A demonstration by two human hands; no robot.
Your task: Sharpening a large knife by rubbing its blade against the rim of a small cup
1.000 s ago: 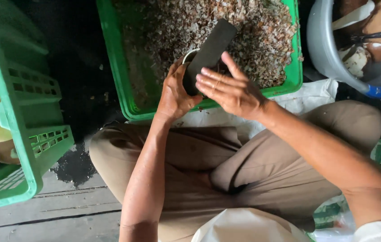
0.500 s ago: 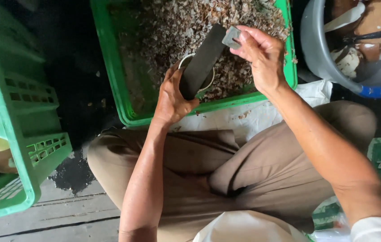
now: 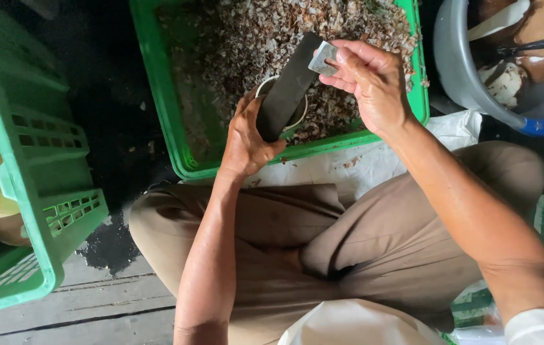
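Note:
My left hand (image 3: 246,137) grips the lower end of a long dark flat stone bar (image 3: 288,86) that slants up to the right over a green crate. My right hand (image 3: 368,83) pinches a small grey metal blade (image 3: 322,59) and presses it against the bar's upper end. A white ring-shaped rim (image 3: 271,86) shows just behind the bar, partly hidden by it. Both hands hover above the crate of shavings, over my knees in tan trousers.
The green plastic crate (image 3: 176,128) ahead is full of brownish-white shavings. A second green crate (image 3: 42,191) stands at the left with pale round pieces behind it. A grey basin with a blue rim (image 3: 470,89) holding brown and white pieces sits at top right. Wooden planks lie below.
My right hand went from lying flat on the middle of the bar to pinching the small blade at the bar's upper end. The left hand kept its grip on the bar.

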